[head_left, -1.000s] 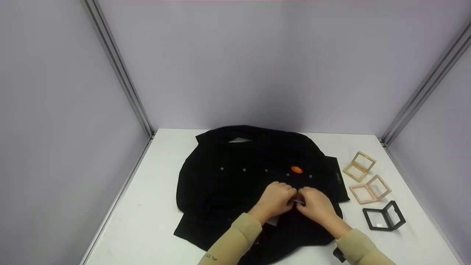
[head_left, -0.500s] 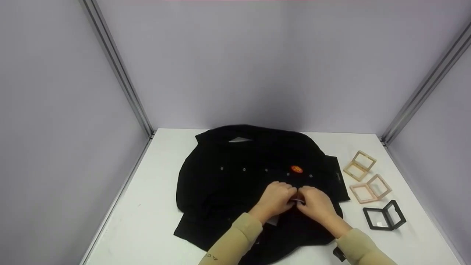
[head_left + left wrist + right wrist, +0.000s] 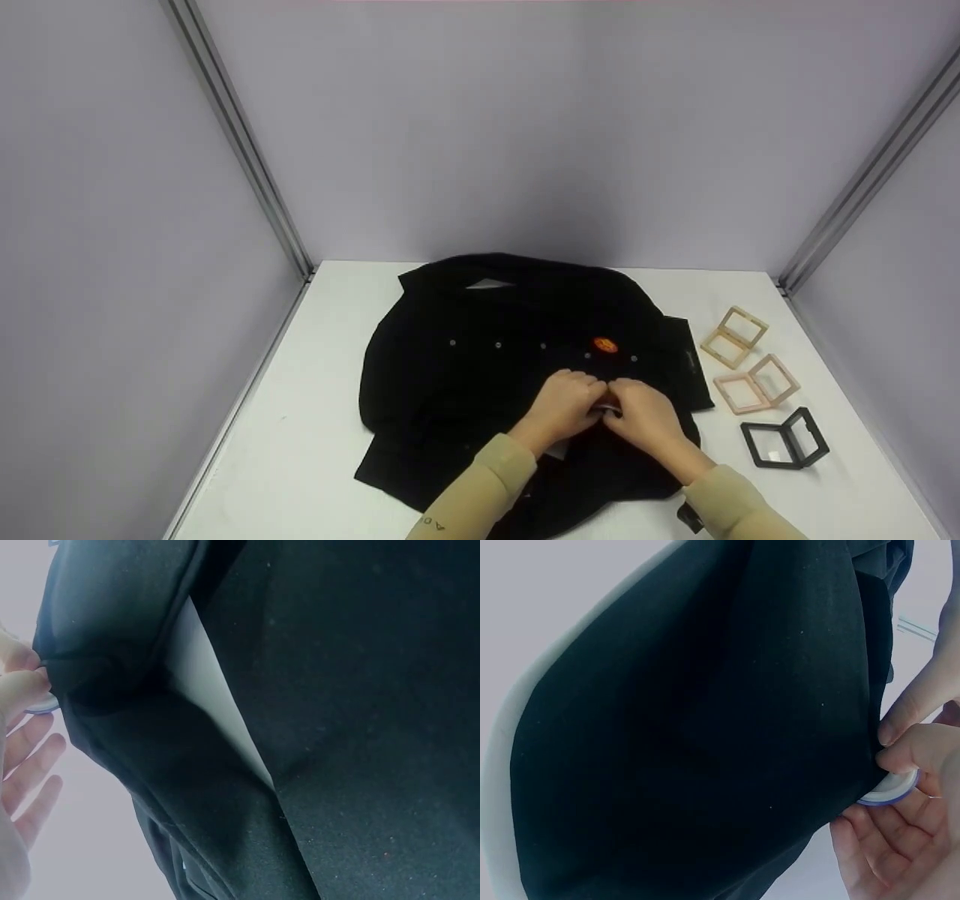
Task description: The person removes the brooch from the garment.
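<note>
A black button-front shirt (image 3: 450, 390) lies spread on the white table, its row of buttons running across. Near the chest stands out a red-and-yellow oval badge (image 3: 605, 345). Just below it, the left hand (image 3: 566, 405) and right hand (image 3: 646, 416) meet, both with curled fingers. They pinch a lifted edge of the shirt, together with a round white disc with a blue rim (image 3: 891, 787). Fingers and cloth cover part of that disc. In the left wrist view, only a sliver of the disc (image 3: 43, 705) shows under the fingertips.
Along the right side of the table (image 3: 285, 420) stand three opened hinged display frames: a tan frame (image 3: 739, 341), a pink frame (image 3: 750, 397) and a black frame (image 3: 787, 442). Grey panel walls (image 3: 510, 135) enclose the table at the back and both sides.
Hardly anything differs: both hands keep their pinch at the same spot, with only slight finger shifts. Shirt and frames stay in place.
</note>
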Motion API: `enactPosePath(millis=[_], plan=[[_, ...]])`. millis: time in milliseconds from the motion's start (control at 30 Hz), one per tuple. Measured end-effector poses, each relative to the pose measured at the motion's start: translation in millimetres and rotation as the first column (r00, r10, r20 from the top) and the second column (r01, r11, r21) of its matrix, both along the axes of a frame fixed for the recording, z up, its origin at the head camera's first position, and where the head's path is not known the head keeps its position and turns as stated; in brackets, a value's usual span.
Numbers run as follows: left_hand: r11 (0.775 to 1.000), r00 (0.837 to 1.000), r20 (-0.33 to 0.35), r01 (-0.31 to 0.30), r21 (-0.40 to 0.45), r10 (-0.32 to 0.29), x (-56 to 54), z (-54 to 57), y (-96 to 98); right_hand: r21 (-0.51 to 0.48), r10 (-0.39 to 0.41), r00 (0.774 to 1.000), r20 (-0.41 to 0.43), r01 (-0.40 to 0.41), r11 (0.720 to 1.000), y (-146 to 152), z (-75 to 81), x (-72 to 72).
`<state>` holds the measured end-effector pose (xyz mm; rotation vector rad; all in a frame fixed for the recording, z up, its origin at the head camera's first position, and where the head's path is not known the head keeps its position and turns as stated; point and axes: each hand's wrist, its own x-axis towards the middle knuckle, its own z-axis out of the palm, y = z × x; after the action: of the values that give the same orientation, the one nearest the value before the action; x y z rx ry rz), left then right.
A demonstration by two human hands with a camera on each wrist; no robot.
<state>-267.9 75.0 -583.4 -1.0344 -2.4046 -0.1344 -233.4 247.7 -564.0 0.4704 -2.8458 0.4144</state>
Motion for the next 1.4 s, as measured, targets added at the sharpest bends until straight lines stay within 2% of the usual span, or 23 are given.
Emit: enactPosePath(millis=[500, 800, 1033, 1200, 1400], plan=[[1.000, 1.000, -0.022, -0.004, 0.010, 0.005, 0.1, -0.8, 0.4, -0.042, -0.013, 1.000, 0.006, 0.013, 0.999, 1.9, -1.5, 0.2], [0.999, 1.000, -0.019, -0.012, 0.031, 0.013, 0.5, -1.1, 0.1, -0.072, -0.007, 1.000, -0.028, 0.005, 0.997, 2.9, -1.7, 2.1], [0.999, 1.000, -0.011, -0.007, 0.035, 0.008, 2.7, 3.0, 2.7, -0.146, -0.055, 0.998, 0.026, 0.058, 0.988, 3.6, -3.2, 1.1], [1.000, 1.000, -0.022, -0.002, 0.023, 0.002, 4.4, 4.9, 4.9, -0.161, -0.072, 0.996, 0.045, 0.078, 0.984, 2.5, -3.6, 0.9], [1.000, 1.000, 0.018, 0.001, 0.000, -0.001, 7.0, 5.5, 6.9, -0.184, -0.076, 0.995, 0.059, 0.085, 0.979, 0.8, -4.7, 1.5]])
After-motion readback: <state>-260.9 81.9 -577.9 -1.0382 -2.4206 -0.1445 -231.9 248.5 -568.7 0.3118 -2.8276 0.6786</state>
